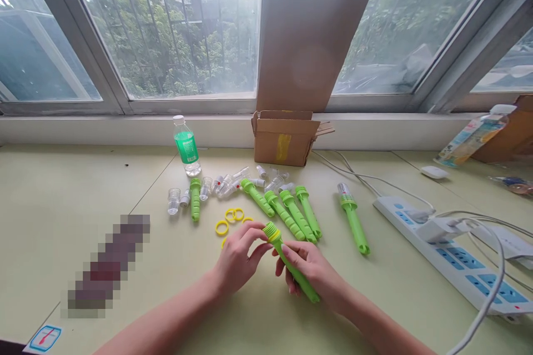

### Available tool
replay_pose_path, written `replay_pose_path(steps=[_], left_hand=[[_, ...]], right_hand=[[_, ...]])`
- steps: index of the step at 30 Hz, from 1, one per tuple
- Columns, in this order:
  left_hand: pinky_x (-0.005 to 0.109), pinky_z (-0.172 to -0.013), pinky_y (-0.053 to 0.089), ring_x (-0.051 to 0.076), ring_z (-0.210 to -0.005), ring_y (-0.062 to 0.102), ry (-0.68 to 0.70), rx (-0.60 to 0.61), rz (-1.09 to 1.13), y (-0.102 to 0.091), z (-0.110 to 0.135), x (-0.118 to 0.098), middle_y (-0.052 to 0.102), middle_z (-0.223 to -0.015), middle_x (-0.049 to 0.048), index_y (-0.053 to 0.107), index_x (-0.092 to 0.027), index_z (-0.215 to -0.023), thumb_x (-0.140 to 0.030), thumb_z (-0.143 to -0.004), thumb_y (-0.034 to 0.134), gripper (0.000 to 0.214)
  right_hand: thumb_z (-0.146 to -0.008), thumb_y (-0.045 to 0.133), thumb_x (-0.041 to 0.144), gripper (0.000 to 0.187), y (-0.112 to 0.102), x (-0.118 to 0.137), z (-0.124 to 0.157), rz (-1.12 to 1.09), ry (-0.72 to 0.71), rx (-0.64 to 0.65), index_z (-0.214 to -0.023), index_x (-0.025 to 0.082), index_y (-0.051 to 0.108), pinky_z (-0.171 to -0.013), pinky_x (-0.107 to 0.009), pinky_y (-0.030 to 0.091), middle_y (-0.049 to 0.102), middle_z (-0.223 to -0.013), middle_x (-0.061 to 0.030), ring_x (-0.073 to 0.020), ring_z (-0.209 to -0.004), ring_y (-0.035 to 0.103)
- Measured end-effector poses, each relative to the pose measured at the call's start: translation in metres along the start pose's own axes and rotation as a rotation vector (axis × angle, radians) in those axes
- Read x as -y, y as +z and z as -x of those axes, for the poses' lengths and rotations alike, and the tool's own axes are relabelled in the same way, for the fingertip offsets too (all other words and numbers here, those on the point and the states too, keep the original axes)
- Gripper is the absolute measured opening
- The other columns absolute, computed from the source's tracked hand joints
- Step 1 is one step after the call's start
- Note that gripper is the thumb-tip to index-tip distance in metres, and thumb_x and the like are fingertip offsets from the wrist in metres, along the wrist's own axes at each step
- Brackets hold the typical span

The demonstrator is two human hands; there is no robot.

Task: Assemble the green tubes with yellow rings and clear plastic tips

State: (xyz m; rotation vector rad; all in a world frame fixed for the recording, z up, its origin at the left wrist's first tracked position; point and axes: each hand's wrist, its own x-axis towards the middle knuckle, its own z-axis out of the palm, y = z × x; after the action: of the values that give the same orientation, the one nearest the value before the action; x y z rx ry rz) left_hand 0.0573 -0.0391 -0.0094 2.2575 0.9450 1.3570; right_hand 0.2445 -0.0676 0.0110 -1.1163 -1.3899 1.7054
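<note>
My right hand (310, 269) is wrapped round a green ribbed plastic handle (291, 267) that slants across the table. My left hand (238, 258) pinches its threaded top end (271, 231), where a yellow ring appears to sit. Loose yellow rings (231, 219) lie just behind my left hand. Several more green handles (291, 212) lie in a row beyond, one (355, 221) with a clear cap apart to the right and one (195, 198) to the left. Small clear plastic caps (225, 184) are scattered behind them.
A water bottle with a green label (187, 146) and an open cardboard box (284, 137) stand near the window sill. A white power strip (453, 255) with cables lies at the right. A pixelated patch (108, 263) covers part of the table at the left.
</note>
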Motion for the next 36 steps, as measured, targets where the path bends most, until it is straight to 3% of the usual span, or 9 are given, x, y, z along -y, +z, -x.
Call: replay_pose_path(steps=[9, 12, 17, 36], left_hand=[[0.030, -0.076, 0.053, 0.016, -0.090, 0.063, -0.027, 0.008, -0.041, -0.0002, 0.0005, 0.0020, 0.064, -0.099, 0.0062, 0.055, -0.020, -0.084, -0.022, -0.085, 0.061, 0.006], [0.029, -0.076, 0.053, 0.016, -0.090, 0.062, -0.044, 0.043, -0.050, 0.0020, 0.0017, 0.0039, 0.064, -0.100, 0.0059, 0.056, -0.020, -0.088, -0.023, -0.085, 0.060, 0.006], [0.028, -0.076, 0.052, 0.016, -0.091, 0.062, -0.054, 0.075, -0.055, 0.0035, 0.0034, 0.0049, 0.064, -0.102, 0.0049, 0.055, -0.021, -0.089, -0.022, -0.086, 0.059, 0.005], [0.039, -0.084, 0.051, 0.022, -0.101, 0.059, -0.170, 0.178, -0.235, -0.0024, -0.0007, 0.0027, 0.060, -0.110, 0.0067, 0.054, -0.021, -0.086, -0.037, -0.086, 0.056, 0.017]], right_hand=[[-0.089, 0.044, 0.054, 0.040, -0.0014, -0.0052, -0.0017, 0.034, 0.060, -0.007, -0.085, 0.016, 0.055, -0.034, -0.017, 0.032, 0.058, -0.061, 0.0014, -0.0057, -0.036, 0.045], [-0.087, 0.053, 0.047, 0.032, -0.0009, -0.0038, -0.0008, 0.101, 0.068, -0.029, -0.100, 0.018, 0.055, -0.032, -0.016, 0.033, 0.057, -0.060, 0.0041, -0.0054, -0.034, 0.043], [-0.089, 0.051, 0.041, 0.040, -0.0013, -0.0029, 0.0002, 0.128, 0.079, -0.036, -0.123, 0.021, 0.048, -0.031, -0.016, 0.033, 0.059, -0.060, 0.0046, -0.0061, -0.033, 0.044], [-0.090, 0.049, 0.044, 0.043, -0.0007, -0.0054, -0.0001, 0.098, 0.036, -0.033, -0.126, 0.021, 0.049, -0.033, -0.016, 0.036, 0.057, -0.059, 0.0053, -0.0062, -0.033, 0.045]])
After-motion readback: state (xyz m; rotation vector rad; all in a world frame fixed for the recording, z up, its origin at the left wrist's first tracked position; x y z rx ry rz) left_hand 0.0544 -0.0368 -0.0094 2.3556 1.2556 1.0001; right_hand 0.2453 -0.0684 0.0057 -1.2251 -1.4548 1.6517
